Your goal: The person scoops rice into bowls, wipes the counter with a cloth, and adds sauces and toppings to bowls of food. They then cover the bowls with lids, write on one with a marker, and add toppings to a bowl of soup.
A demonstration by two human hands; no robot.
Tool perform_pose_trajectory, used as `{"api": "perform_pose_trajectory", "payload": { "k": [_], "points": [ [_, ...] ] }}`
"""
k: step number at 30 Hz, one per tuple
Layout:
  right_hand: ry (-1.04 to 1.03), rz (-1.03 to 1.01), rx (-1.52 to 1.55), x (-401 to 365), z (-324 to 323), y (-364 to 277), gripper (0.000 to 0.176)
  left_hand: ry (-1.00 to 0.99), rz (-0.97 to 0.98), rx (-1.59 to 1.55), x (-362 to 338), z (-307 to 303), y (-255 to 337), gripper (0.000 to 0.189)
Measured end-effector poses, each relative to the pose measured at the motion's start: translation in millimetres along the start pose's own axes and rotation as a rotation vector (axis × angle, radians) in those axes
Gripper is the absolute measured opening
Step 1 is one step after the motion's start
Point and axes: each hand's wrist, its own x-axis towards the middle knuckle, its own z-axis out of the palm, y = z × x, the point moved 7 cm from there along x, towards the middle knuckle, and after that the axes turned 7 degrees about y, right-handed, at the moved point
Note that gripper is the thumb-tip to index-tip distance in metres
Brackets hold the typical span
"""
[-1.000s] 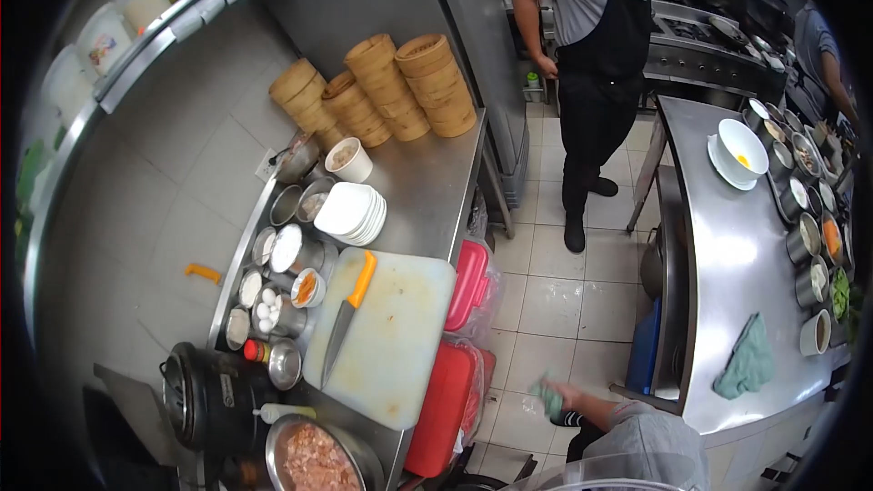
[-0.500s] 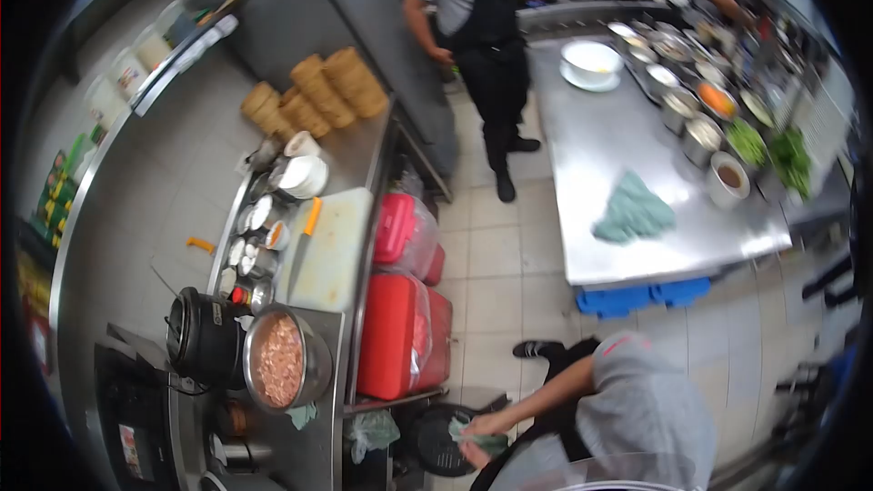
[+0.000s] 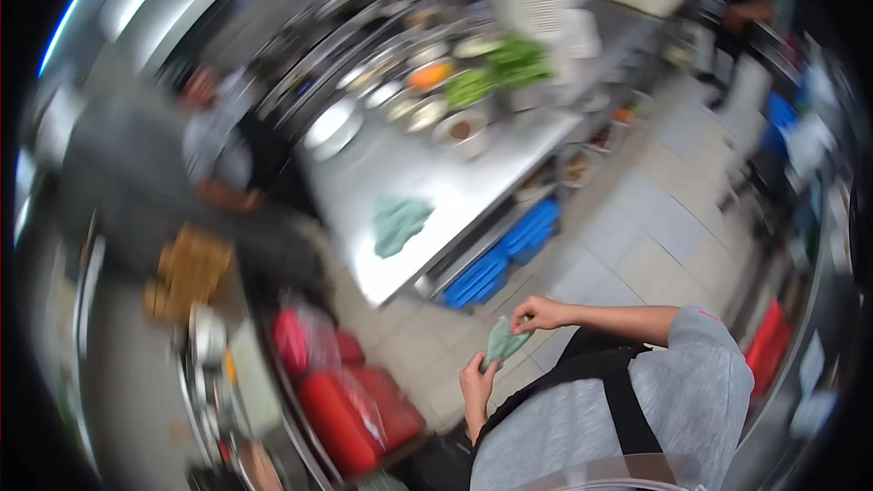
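A small green cloth (image 3: 503, 343) is held in front of my body, between my two hands. My right hand (image 3: 538, 314) pinches its upper right edge, with the forearm reaching in from the right. Lower and to the left, my left hand (image 3: 476, 384) grips the cloth's bottom end. Beyond them, another green cloth (image 3: 400, 224) lies crumpled on the steel table (image 3: 359, 184).
Red bins (image 3: 350, 418) stand at lower left beside a counter with a white cutting board (image 3: 252, 365). Blue crates (image 3: 479, 280) sit under the steel table. A white bowl (image 3: 334, 127) and food containers line its far side. A person (image 3: 218, 147) stands at left.
The view has swung to the right, with blur. The cloth is now raised between both hands, which were low near the dark round bin. My right arm is more stretched out sideways.
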Motion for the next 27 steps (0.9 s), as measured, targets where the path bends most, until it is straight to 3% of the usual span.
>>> {"api": "perform_pose_trajectory", "payload": {
  "k": [2, 4, 5, 6, 7, 8, 9, 10, 11, 12, 13, 15, 17, 19, 20, 21, 23, 24, 27],
  "points": [
    [0.274, 0.019, 0.065, -45, -79, -39, 0.018, -0.275, -0.005, 0.127, 32, 51, 19, 0.019],
    [0.621, 0.053, 0.194, -95, -153, -57, 0.012, -0.456, 0.220, -0.210, 64, 96, 84, 0.015],
    [0.844, -0.014, 0.425, -125, -186, -53, 0.016, -0.501, 0.168, -0.210, 82, 114, 106, 0.022],
    [1.016, -0.171, 0.414, -158, -216, -65, 0.026, -0.586, 0.119, -0.404, 88, 148, 138, 0.030],
    [1.104, -0.149, 0.371, -188, -238, -70, 0.039, -0.673, 0.055, -0.593, 92, 182, 171, 0.037],
    [1.178, -0.256, 0.266, -205, -257, -56, 0.053, -0.789, -0.050, -0.971, 88, 223, 211, 0.046],
    [1.245, -0.238, -0.071, -229, -266, -75, 0.067, -0.969, -0.131, -1.139, 76, 264, 257, 0.053],
    [1.264, -0.181, 0.106, -253, -265, -102, 0.078, -1.128, -0.239, -1.292, 55, 294, 306, 0.061],
    [1.386, -0.257, -0.051, -265, -271, -93, 0.079, -1.082, -0.368, -1.307, 19, 328, 352, 0.055],
    [1.490, -0.327, -0.218, -274, -277, -85, 0.080, -1.210, -0.358, -1.255, -10, 367, 378, 0.054],
    [1.581, -0.325, -0.142, -313, -291, -120, 0.075, -1.329, -0.345, -1.200, -35, 406, 395, 0.054],
    [1.849, -0.248, -0.324, -387, -322, -118, 0.064, -1.544, -0.301, -1.089, -79, 473, 414, 0.052],
    [2.203, -0.060, -0.129, -467, -337, -94, 0.047, -1.727, -0.275, -0.991, -128, 518, 429, 0.051],
    [2.413, -0.270, -0.104, -543, -334, -94, 0.035, -1.747, 0.021, -0.771, -197, 509, 469, 0.056],
    [2.584, -0.157, -0.232, -581, -324, -102, 0.032, -1.903, -0.019, -0.693, -225, 510, 473, 0.070],
    [2.746, -0.036, -0.368, -615, -311, -112, 0.029, -2.047, 0.184, -0.600, -247, 515, 468, 0.074],
    [2.982, -0.080, -0.434, -673, -286, -137, 0.022, -2.263, 0.398, -0.525, -273, 517, 458, 0.064],
    [2.995, -0.127, -0.552, -697, -282, -145, 0.020, -2.406, 0.463, -0.554, -284, 511, 468, 0.059],
    [3.066, -0.018, -0.807, -768, -279, -153, 0.018, -2.853, 0.724, 0.298, -269, 568, 428, 0.043]
  ]
}}
